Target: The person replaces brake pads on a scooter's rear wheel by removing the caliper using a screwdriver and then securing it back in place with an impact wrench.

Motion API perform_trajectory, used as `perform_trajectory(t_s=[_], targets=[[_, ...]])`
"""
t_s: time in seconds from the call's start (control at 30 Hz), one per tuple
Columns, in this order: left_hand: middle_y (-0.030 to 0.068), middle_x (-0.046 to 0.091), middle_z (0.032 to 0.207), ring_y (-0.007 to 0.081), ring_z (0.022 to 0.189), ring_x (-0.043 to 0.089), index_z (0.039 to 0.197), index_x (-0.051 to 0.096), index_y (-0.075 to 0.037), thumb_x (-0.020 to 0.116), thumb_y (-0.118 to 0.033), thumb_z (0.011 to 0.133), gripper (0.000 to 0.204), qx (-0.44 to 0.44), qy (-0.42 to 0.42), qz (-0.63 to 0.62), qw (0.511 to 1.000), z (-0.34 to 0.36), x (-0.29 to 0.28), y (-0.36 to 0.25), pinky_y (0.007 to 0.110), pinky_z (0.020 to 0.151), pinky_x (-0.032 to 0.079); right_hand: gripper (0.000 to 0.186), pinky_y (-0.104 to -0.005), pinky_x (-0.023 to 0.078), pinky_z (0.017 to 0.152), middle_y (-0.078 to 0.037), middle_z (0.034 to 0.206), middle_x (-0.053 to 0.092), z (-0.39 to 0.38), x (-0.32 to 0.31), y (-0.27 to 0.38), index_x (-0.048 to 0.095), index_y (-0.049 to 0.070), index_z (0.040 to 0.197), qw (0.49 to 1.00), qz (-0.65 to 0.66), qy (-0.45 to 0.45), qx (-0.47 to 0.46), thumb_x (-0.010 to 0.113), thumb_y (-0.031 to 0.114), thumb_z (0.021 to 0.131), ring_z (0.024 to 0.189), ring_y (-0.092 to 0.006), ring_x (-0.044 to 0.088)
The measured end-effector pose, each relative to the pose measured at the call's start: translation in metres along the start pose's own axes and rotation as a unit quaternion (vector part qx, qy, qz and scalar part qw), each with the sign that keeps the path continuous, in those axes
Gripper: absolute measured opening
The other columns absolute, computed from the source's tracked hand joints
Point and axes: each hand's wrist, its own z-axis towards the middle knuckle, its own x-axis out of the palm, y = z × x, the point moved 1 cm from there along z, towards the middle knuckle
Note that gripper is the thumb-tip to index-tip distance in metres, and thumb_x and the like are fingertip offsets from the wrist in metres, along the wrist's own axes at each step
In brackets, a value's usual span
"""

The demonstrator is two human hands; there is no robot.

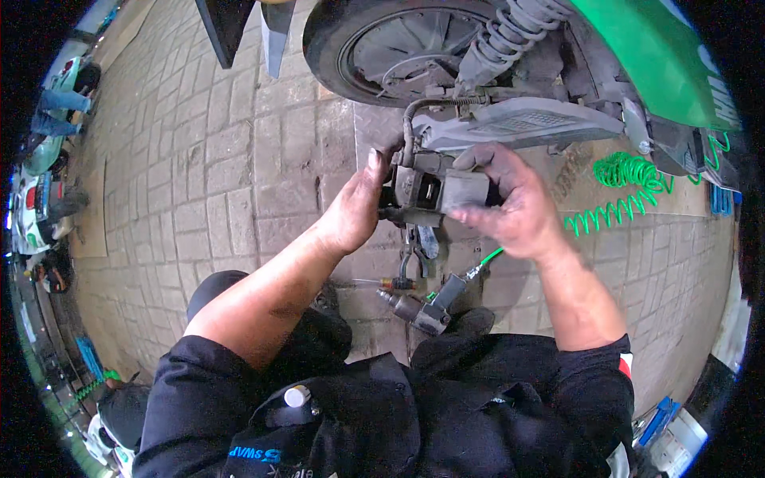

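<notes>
A dark brake caliper hangs in front of me on its black brake hose. My left hand is closed around its left side, thumb up along the edge. At the caliper's right side, my right hand pinches a grey squarish piece between blackened thumb and fingers. That piece sits against or just in front of the caliper; whether they touch I cannot tell. Below them, a pistol-shaped air impact wrench lies on the paving, close to a small tool with a thin shaft.
Ahead stands a scooter with a black wheel, a coil spring shock, a grey footboard and green bodywork. A green coiled air hose lies at right. More scooters line the far left.
</notes>
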Motion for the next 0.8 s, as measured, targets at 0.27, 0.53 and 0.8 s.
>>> perform_trajectory(t_s=[0.27,0.53,0.8], targets=[[0.0128,0.045,0.137,0.0241,0.119,0.05,0.146,0.021,-0.005,0.019,-0.059,0.096,0.073,0.062,0.002,0.0,0.998,0.002,0.01,0.008,0.038,0.099,0.042,0.038,-0.0304,0.051,0.071,-0.011,0.09,0.067,-0.006,0.019,-0.022,0.059,0.003,0.105,0.974,-0.131,-0.111,-0.145,0.077,0.01,0.072,0.079,-0.0183,0.065],[0.0187,0.036,0.142,0.0229,0.133,0.033,0.145,0.02,0.002,0.031,-0.039,0.101,0.061,0.028,-0.083,0.013,0.996,0.001,0.027,0.0,0.033,0.109,0.026,0.037,-0.0294,0.051,0.065,-0.008,0.081,0.065,-0.014,0.025,-0.032,0.058,0.004,0.101,0.989,0.0,-0.14,-0.046,0.078,0.015,0.073,0.07,-0.0159,0.063],[0.02,0.036,0.142,0.0234,0.131,0.034,0.145,0.018,0.001,0.035,-0.036,0.101,0.06,0.047,-0.087,0.022,0.995,0.005,0.024,0.006,0.033,0.107,0.029,0.032,-0.0316,0.048,0.061,-0.008,0.076,0.062,-0.006,0.016,-0.034,0.056,0.004,0.091,0.974,-0.148,-0.13,-0.115,0.079,0.018,0.073,0.067,-0.0196,0.061]])
